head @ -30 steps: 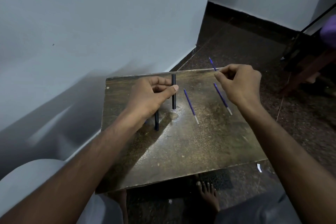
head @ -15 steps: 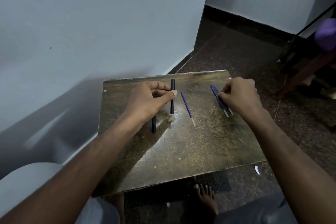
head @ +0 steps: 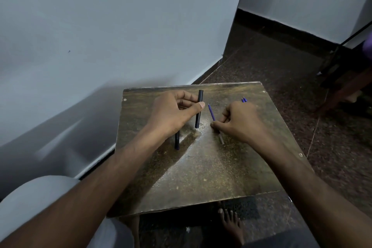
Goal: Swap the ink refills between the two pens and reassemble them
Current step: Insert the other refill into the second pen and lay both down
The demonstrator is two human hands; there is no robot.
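My left hand [head: 173, 115] grips two black pen barrels: one [head: 199, 108] stands nearly upright between thumb and fingers, the other [head: 177, 141] pokes out below the palm. Both barrel tips touch the small worn table [head: 201, 177]. A blue ink refill [head: 211, 113] lies on the table just right of the upright barrel, its metal tip [head: 221, 140] pointing toward me. My right hand [head: 239, 123] rests on the table with thumb and fingers pinched on this refill. Behind that hand, the ends of two more blue refills [head: 244, 99] show; the rest is hidden.
A pale wall [head: 120, 26] runs close along the table's left and far side. Dark speckled floor [head: 281, 62] lies to the right, with a wooden furniture leg [head: 342, 92] at the far right. A bare foot [head: 229, 221] sits below the table's front edge.
My right hand laid the refill it was holding beside another at the table's right, then moved left onto the middle refill. My left hand kept its hold on the barrels.
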